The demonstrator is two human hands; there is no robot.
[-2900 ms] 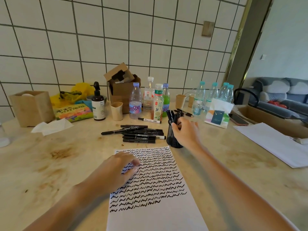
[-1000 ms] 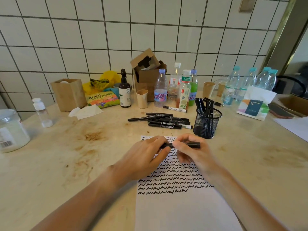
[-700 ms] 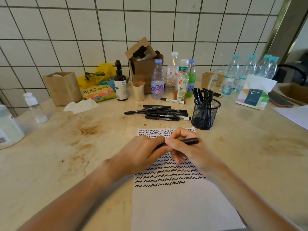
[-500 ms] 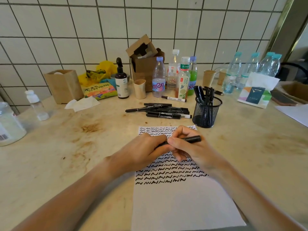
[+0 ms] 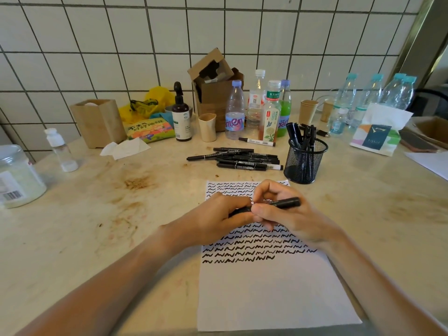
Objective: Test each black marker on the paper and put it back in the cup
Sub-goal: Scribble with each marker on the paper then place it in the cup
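Observation:
Both hands hold one black marker (image 5: 283, 203) level above the white paper (image 5: 271, 292), whose upper half is filled with black squiggle rows. My right hand (image 5: 288, 217) grips the marker's barrel. My left hand (image 5: 218, 220) pinches its left end, where the cap sits; that end is hidden by my fingers. A black mesh cup (image 5: 304, 163) with several markers stands just beyond the paper's top right corner. A pile of black markers (image 5: 242, 160) lies left of the cup.
Along the tiled wall stand bottles (image 5: 234, 111), a brown pump bottle (image 5: 181, 117), paper cups, a cardboard box (image 5: 213, 86) and a tissue pack (image 5: 378, 134). A clear jar (image 5: 17, 178) and a small bottle (image 5: 60, 150) sit at the far left.
My right hand took a marker from the cup and brought it down over the paper. My left hand left the paper and closed on the marker's left end. The camera tilted down.

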